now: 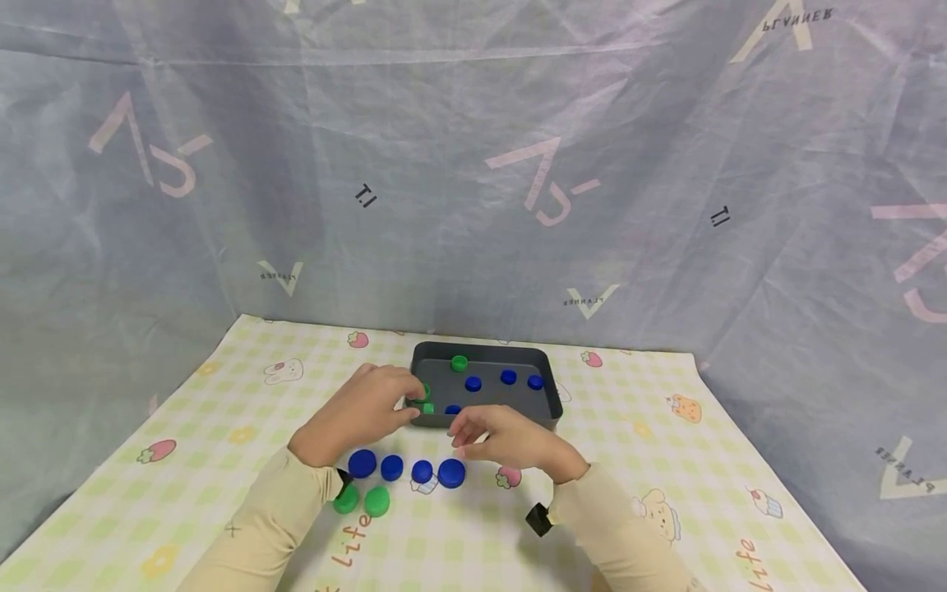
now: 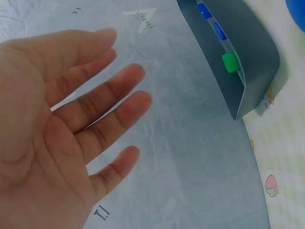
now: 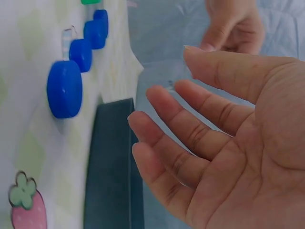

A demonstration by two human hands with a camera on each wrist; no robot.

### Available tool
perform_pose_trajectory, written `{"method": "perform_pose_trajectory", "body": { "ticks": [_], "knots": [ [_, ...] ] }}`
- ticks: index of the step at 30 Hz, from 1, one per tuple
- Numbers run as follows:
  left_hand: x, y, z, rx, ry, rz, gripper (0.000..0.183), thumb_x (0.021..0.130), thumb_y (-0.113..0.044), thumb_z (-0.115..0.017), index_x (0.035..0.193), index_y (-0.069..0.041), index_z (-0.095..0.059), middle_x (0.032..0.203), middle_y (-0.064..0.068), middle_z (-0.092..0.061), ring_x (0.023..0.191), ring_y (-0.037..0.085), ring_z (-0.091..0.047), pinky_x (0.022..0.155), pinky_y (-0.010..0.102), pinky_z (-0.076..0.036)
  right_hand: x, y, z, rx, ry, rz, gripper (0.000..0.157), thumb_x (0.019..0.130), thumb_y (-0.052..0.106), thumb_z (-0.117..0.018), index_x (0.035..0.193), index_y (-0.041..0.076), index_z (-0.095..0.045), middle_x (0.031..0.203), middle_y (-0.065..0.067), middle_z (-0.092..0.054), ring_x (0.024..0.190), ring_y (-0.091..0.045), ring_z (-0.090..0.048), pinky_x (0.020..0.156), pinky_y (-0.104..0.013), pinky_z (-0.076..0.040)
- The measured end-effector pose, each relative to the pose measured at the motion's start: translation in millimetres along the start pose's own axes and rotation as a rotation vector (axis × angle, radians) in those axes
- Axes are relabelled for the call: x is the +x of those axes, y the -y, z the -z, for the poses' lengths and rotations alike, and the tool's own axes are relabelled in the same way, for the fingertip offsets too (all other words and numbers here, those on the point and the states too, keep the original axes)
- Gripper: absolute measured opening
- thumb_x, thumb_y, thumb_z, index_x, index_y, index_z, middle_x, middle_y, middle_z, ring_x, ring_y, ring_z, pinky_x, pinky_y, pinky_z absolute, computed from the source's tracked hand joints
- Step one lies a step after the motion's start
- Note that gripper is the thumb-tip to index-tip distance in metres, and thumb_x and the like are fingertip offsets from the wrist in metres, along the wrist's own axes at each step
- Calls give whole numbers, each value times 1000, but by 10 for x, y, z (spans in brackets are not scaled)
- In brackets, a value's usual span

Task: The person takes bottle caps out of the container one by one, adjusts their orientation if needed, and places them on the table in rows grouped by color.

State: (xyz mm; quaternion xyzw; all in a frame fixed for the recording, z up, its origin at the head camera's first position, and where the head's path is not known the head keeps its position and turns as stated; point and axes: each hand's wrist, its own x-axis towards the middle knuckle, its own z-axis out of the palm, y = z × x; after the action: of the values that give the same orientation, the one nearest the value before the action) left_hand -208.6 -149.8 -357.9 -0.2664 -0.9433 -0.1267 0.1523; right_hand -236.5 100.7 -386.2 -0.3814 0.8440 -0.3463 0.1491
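A dark grey tray (image 1: 488,352) stands toward the back of the table, with several blue caps (image 1: 508,376) and green caps (image 1: 459,363) lying inside. My left hand (image 1: 370,407) hovers at the tray's left end, close to the green caps there. Its fingers are loosely bent and its palm holds nothing in the left wrist view. Just in front of the tray is my right hand (image 1: 506,436), fingers relaxed and apart, gripping nothing. Below the hands runs a row of blue caps (image 1: 451,474), the rightmost nearest my right fingertips. Two green caps (image 1: 377,501) lie in front of that row.
A checked tablecloth (image 1: 459,543) with printed strawberries and animals covers the table. Grey curtain (image 1: 444,247) hangs behind and along both sides. A small black device (image 1: 539,520) sits at the right wrist.
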Motion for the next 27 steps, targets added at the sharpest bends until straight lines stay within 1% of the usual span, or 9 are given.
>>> {"method": "perform_pose_trajectory", "body": {
  "ticks": [4, 8, 11, 14, 19, 22, 24, 27],
  "knots": [
    [-7, -6, 51, -10, -28, -3, 10, 87, -24, -78, 97, -23, -73, 96, -11, -68, 88, 12, -64, 84, 40, -45, 20, 24, -64, -11, 17, -6, 18, 94, 17, -71, 111, 15, -67, 98, 10, -69, 95, -6, -65, 81, -24, -53],
    [-7, -5, 79, -10, -54, -21, 8, 88, -25, -78, 94, -23, -73, 93, -12, -67, 85, 10, -62, 82, 39, -46, 25, 61, -107, -9, 36, 17, 21, 94, 19, -71, 113, 10, -67, 99, 9, -70, 95, -5, -65, 81, -23, -53],
    [2, -1, 81, -20, -70, -39, 8, 88, -24, -78, 93, -22, -73, 92, -11, -67, 84, 10, -62, 82, 39, -46, 25, 69, -124, -10, 44, 35, 20, 95, 18, -70, 112, 10, -67, 99, 7, -70, 96, -6, -66, 81, -23, -53],
    [24, -1, 65, -34, -101, -60, 9, 86, -22, -79, 93, -22, -73, 91, -11, -67, 83, 11, -62, 81, 39, -46, 22, 63, -133, -7, 50, 37, 19, 95, 16, -70, 112, 9, -67, 100, 7, -71, 95, -6, -66, 81, -23, -53],
    [82, -20, -26, -48, -173, -121, 11, 84, -18, -80, 92, -21, -73, 89, -11, -67, 77, 8, -62, 76, 34, -49, 12, 72, -132, -2, 67, 37, 20, 95, 16, -70, 113, 9, -67, 100, 7, -70, 95, -5, -65, 81, -22, -53],
    [107, -44, -101, -50, -207, -161, 12, 84, -17, -80, 91, -20, -72, 88, -10, -65, 73, 8, -59, 74, 33, -51, 15, 92, -123, -4, 68, 43, 20, 95, 17, -69, 114, 9, -66, 101, 8, -70, 95, -5, -66, 81, -22, -53],
    [117, -50, -157, -46, -217, -176, 13, 83, -17, -80, 91, -20, -71, 88, -10, -63, 72, 7, -56, 74, 35, -51, 24, 108, -118, -3, 69, 44, 20, 96, 18, -69, 114, 11, -66, 102, 8, -70, 96, -4, -65, 81, -22, -53],
    [139, -30, -257, -46, -191, -160, 13, 84, -17, -80, 92, -19, -70, 89, -8, -61, 72, 8, -55, 72, 34, -51, 35, 135, -116, 5, 75, 45, 18, 96, 19, -68, 113, 16, -66, 102, 9, -70, 96, -4, -65, 81, -23, -53]
  ]
}}
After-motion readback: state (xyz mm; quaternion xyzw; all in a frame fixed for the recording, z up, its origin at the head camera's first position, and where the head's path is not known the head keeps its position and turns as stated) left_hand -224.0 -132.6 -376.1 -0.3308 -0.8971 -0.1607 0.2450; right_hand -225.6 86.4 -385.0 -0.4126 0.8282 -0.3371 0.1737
